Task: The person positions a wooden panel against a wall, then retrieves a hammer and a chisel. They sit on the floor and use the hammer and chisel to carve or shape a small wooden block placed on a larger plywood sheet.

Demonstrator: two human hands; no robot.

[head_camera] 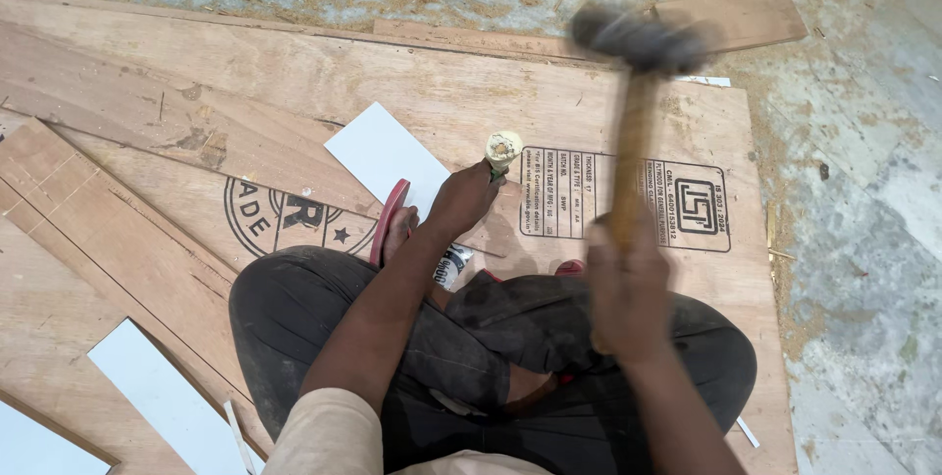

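Note:
My left hand (459,198) grips a chisel upright on a plywood sheet (294,92); the chisel's worn pale wooden handle top (503,148) shows above my fingers. My right hand (626,284) is closed around the wooden shaft of a hammer (633,156). The hammer's dark head (638,38) is blurred and raised above and to the right of the chisel. I squat on the sheet with dark trousers, and a red sandal (389,222) shows on my foot beside the left hand.
White laminate pieces lie on the plywood (385,156) and at lower left (162,401). A long wooden strip (118,239) runs diagonally at left. Sawdust covers the concrete floor (854,190) to the right and beyond the sheet.

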